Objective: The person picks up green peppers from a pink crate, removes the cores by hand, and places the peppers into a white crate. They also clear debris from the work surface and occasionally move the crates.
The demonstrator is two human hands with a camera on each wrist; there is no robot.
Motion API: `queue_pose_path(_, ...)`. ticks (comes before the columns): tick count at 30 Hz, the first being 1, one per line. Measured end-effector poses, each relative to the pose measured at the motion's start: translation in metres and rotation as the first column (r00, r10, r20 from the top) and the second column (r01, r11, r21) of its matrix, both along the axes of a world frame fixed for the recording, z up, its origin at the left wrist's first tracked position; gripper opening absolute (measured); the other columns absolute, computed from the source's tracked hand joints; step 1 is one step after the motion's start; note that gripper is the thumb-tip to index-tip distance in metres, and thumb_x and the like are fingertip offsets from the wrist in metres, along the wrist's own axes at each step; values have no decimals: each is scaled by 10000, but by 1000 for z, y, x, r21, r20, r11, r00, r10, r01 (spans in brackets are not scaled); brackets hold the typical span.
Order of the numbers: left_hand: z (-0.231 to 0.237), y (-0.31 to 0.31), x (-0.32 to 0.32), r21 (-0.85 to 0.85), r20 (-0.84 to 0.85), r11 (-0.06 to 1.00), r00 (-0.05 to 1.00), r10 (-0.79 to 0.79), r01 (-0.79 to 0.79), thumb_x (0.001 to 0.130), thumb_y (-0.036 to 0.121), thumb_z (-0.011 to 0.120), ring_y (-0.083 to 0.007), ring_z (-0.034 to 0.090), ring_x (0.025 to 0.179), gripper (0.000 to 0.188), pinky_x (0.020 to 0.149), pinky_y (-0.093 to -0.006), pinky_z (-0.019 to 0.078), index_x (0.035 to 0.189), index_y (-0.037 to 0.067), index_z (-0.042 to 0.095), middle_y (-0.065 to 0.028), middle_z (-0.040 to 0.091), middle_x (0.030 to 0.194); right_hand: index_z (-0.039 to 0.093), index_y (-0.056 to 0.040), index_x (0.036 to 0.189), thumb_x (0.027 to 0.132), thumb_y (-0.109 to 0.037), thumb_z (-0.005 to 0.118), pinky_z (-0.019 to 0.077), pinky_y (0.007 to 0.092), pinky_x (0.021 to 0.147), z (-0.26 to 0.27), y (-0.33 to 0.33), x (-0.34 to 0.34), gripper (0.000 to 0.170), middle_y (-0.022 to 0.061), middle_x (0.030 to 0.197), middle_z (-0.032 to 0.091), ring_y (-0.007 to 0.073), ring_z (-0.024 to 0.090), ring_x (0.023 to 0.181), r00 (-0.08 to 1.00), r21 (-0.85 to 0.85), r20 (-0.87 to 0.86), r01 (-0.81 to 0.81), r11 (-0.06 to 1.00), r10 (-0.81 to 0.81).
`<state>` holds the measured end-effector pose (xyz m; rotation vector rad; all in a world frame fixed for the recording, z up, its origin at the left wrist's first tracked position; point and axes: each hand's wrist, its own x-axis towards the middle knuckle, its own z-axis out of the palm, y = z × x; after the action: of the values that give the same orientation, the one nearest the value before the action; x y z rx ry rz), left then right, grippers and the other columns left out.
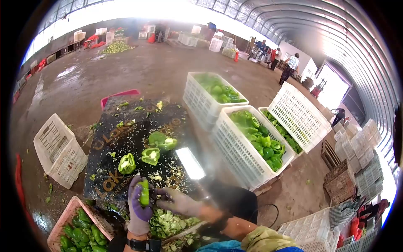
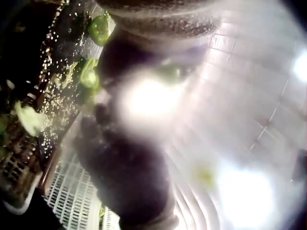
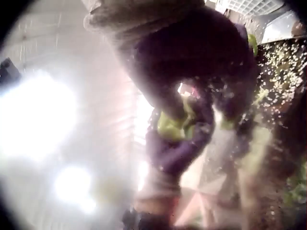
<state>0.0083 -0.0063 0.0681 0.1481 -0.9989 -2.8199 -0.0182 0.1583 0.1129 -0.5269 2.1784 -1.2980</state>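
My gloved left hand grips a green pepper upright, fingers and thumb around its sides. Beside it, my gloved right hand has its fingertips at the pepper. In the right wrist view the right hand reaches from above, its thumb touching the pepper, which the left hand holds from below; whether its fingers hold anything is unclear. Glare covers much of the left wrist view. Opened pepper pieces lie on the black board, among scattered seeds.
A pink crate of whole peppers stands at lower left, an empty white crate above it. White crates with cut peppers stand right of the board. Pepper scraps lie below my hands. People are far off.
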Motion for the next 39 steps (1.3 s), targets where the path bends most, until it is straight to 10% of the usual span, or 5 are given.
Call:
queue_pose_path(14, 11, 21, 7, -508, -57, 841, 968, -246, 184, 899, 538, 445, -246, 522, 1123, 654, 882, -405, 498, 1360, 81, 364, -123, 492, 1265, 510, -28, 1171, 820, -193, 674, 509, 357, 833, -2, 6, -2, 422, 159, 1045, 622, 260, 621, 972, 887, 105, -443, -91, 990, 128)
queue_pose_path(18, -7, 18, 1, 394, -52, 852, 934, -354, 345, 911, 397, 448, -255, 569, 1068, 482, 846, -386, 523, 1241, 49, 504, -134, 564, 1187, 508, -91, 1246, 861, -198, 618, 510, 318, 728, 24, 2, 6, 415, 119, 975, 653, 202, 624, 834, 994, -71, 109, 32, 997, -24)
queue_pose_path(22, 7, 12, 7, -616, -434, 747, 899, -59, -249, 820, 60, 655, -202, 523, 1150, 516, 923, -315, 474, 1282, 28, 429, -129, 535, 1254, 467, -60, 1192, 875, -69, 577, 477, 233, 559, 20, 0, 1, 335, 77, 822, 634, 131, 620, 697, 831, -298, 545, 312, 902, -108)
queue_pose_path(26, -2, 5, -5, 460, -381, 693, 828, -411, 555, 910, 204, 563, -213, 547, 1099, 393, 880, -319, 497, 1236, 5, 471, -125, 529, 1226, 426, -34, 1183, 876, -36, 563, 471, 222, 552, 13, -5, -3, 336, 88, 964, 591, 143, 618, 705, 813, -425, 582, 344, 837, -38)
queue_pose_path(39, 7, 10, 5, 376, -51, 874, 948, -313, 308, 904, 274, 544, -223, 610, 999, 371, 822, -344, 543, 1207, 61, 537, -87, 595, 1115, 543, -26, 925, 793, 34, 656, 440, 200, 455, 12, -31, 16, 184, 31, 818, 600, 63, 575, 635, 968, -262, -110, 192, 946, -227)
